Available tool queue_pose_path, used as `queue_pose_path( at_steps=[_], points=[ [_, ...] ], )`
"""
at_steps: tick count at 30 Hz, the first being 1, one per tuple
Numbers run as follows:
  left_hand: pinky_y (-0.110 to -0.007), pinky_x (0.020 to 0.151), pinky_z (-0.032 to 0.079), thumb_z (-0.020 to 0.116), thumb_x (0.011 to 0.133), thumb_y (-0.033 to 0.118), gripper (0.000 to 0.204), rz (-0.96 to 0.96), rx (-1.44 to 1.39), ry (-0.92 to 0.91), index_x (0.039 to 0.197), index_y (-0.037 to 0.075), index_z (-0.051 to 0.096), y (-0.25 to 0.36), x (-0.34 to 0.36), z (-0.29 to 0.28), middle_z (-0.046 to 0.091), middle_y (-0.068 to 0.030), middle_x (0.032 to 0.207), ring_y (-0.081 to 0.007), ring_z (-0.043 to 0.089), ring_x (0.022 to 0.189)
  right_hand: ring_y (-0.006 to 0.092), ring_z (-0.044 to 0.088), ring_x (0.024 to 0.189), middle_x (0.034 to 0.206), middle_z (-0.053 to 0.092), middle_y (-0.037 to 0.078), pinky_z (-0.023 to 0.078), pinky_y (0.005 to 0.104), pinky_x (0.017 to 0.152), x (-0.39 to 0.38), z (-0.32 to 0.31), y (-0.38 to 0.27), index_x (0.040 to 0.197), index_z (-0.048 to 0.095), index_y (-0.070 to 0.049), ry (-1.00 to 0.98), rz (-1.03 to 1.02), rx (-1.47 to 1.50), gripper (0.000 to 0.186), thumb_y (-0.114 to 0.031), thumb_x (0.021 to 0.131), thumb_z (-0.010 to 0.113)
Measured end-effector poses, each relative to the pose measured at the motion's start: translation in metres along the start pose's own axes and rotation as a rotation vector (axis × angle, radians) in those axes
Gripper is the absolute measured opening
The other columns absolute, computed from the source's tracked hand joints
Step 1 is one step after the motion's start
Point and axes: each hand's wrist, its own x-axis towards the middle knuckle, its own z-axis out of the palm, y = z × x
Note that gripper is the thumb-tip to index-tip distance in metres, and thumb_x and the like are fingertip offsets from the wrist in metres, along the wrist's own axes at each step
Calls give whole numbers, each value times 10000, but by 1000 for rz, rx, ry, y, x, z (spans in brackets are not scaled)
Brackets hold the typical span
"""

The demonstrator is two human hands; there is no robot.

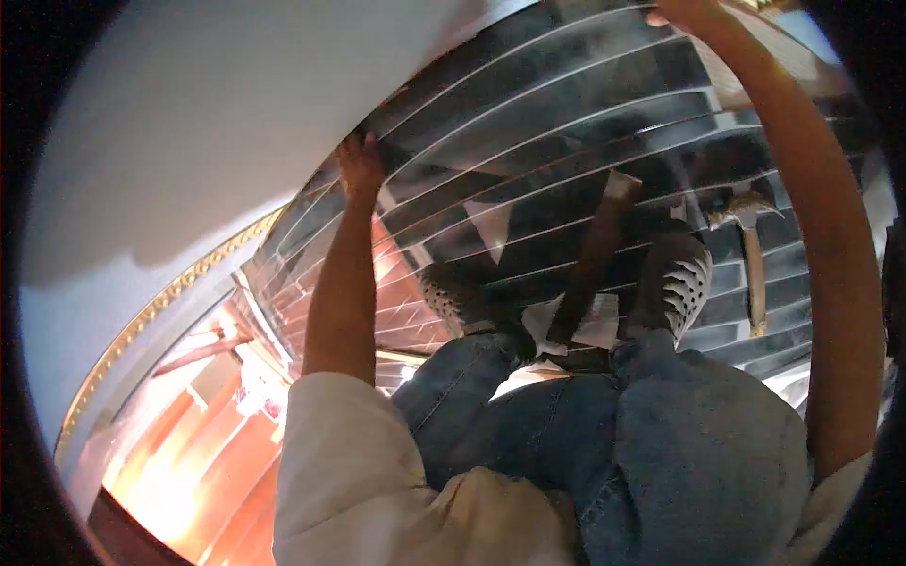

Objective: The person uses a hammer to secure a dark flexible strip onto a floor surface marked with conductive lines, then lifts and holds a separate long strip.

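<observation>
My left hand (360, 170) lies against the far-left edge of a glossy dark surface with pale lines (566, 104), close to the wall. Its fingers look stretched out, with nothing visible in them. My right hand (687, 13) reaches to the same surface at the top of the view. The frame's edge cuts off most of its fingers, so its grip is hidden. A claw hammer with a wooden handle (754, 269) lies right of my right shoe. Between my shoes rests a long, flat brown strip (596, 255).
My patterned shoes (687, 283) stand on the dark surface. Pale scraps (596, 323) lie between them, and a white triangular patch (491, 229) shows ahead. A pale wall (226, 123) with gold trim (156, 321) borders the left. Brightly lit reddish boards (208, 472) show at the lower left.
</observation>
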Motion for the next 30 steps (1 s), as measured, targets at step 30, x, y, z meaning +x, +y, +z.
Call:
queue_pose_path(
  at_steps=[30],
  points=[
    [-473,1097,404,556,999,290,516,180,-191,-249,1408,-17,485,32,-44,-60,498,-266,1431,-428,485,1310,402,559,1157,1231,596,229,442,483,1017,-158,84,-87,1347,471,23,459,606,256,567,-245,884,657]
  ],
)
